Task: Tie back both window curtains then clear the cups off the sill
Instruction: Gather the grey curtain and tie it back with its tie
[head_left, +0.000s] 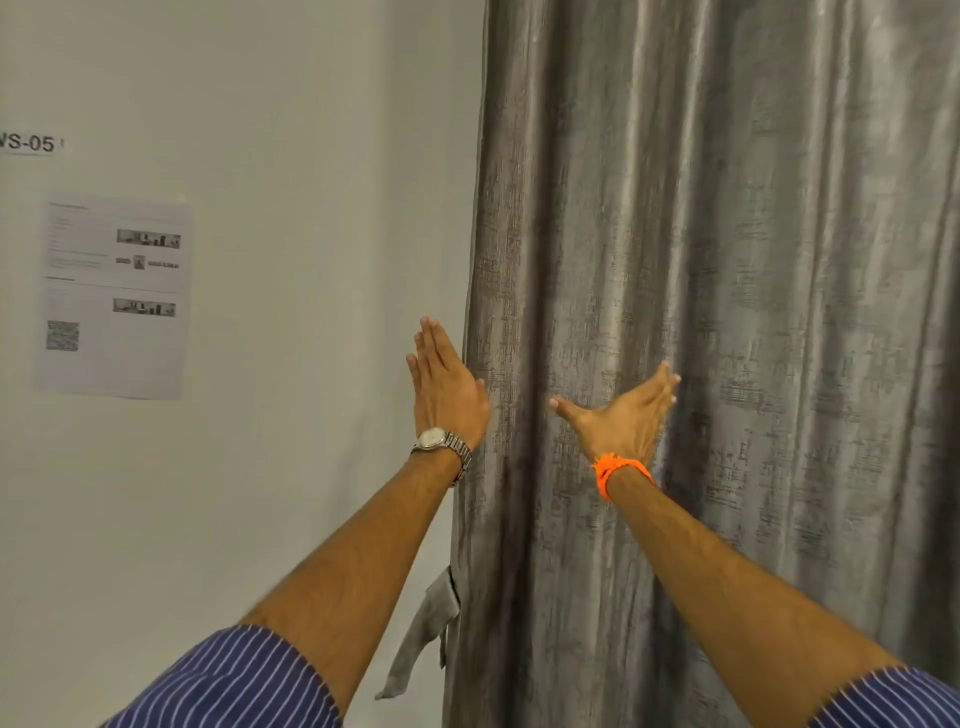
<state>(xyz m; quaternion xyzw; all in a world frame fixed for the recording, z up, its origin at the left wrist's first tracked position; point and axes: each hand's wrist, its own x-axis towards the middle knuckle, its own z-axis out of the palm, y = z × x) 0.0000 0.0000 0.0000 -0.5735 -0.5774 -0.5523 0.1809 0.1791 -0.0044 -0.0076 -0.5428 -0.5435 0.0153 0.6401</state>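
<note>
A grey, shiny curtain hangs in folds and fills the right half of the view. Its left edge runs down beside the white wall. My left hand, with a metal watch on the wrist, is flat and open at that left edge, fingers pointing up. My right hand, with an orange thread on the wrist, is open with fingers spread against the curtain's front. Neither hand holds anything. A grey fabric tie-back strip dangles at the curtain's edge below my left forearm. The window, sill and cups are hidden.
A white wall takes up the left half. A printed sheet with small pictures and a QR code is stuck to it, under a label reading "WS-05".
</note>
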